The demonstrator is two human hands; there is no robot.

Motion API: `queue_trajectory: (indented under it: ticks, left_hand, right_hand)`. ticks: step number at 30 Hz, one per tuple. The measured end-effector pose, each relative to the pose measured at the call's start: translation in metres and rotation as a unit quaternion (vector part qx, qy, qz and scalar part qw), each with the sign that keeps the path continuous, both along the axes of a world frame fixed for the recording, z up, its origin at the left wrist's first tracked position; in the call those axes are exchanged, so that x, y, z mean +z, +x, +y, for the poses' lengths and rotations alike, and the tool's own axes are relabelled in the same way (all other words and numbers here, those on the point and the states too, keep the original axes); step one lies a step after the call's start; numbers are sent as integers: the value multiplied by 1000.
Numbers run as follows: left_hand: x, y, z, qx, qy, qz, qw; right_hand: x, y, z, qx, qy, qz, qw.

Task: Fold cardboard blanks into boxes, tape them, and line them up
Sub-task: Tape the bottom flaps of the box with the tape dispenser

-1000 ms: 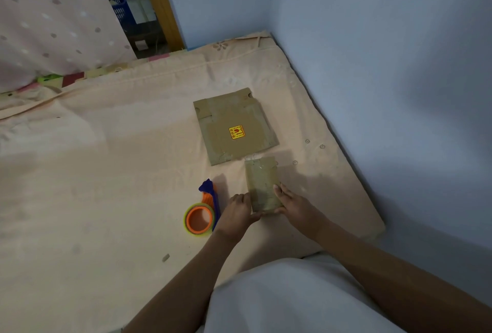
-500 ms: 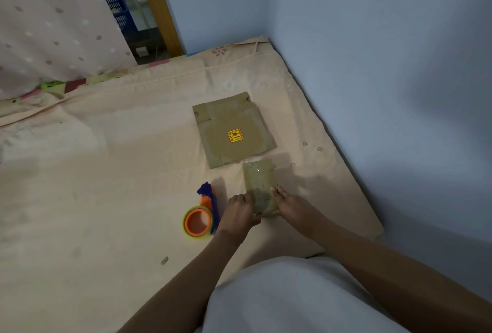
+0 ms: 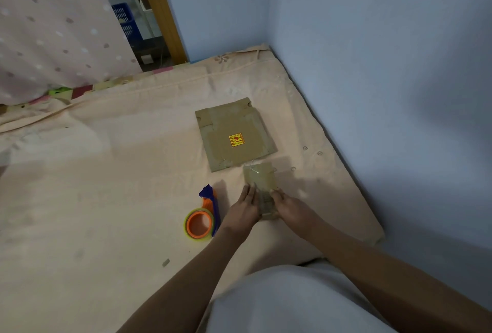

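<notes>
Your left hand (image 3: 243, 208) and right hand (image 3: 288, 207) press flat against either side of a taped box (image 3: 262, 186) between them. Blanks (image 3: 234, 134) beyond still need folding; the tape (image 3: 199, 223) sits just left.

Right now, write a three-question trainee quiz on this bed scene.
1. True or false: the tape dispenser lies to the right of both hands.
2. Which hands touch the small box? A) left only B) right only C) both
3. Fill in: the flat cardboard blank carries a ____ sticker.

Key: 1 false, it lies left of the left hand. 2 C, the right hand touches too. 3 yellow.
</notes>
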State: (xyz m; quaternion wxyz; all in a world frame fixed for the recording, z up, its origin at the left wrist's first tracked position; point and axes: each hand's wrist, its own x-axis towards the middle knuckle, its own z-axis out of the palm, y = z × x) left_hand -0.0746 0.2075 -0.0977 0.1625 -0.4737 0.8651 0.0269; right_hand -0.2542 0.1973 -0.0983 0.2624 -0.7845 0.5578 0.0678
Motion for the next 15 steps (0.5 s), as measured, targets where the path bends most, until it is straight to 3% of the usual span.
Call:
queue_trajectory:
  ticks: [3, 8, 15]
  left_hand:
    - [4, 3, -1, -6, -9, 11, 1000]
    - [19, 9, -5, 1, -27, 62, 998]
    - [28, 9, -2, 11, 46, 74, 996]
  right_hand:
    - [8, -3, -1, -37, 57, -53, 996]
    - [6, -10, -3, -17, 56, -60, 996]
    - [2, -16, -7, 77, -1, -26, 997]
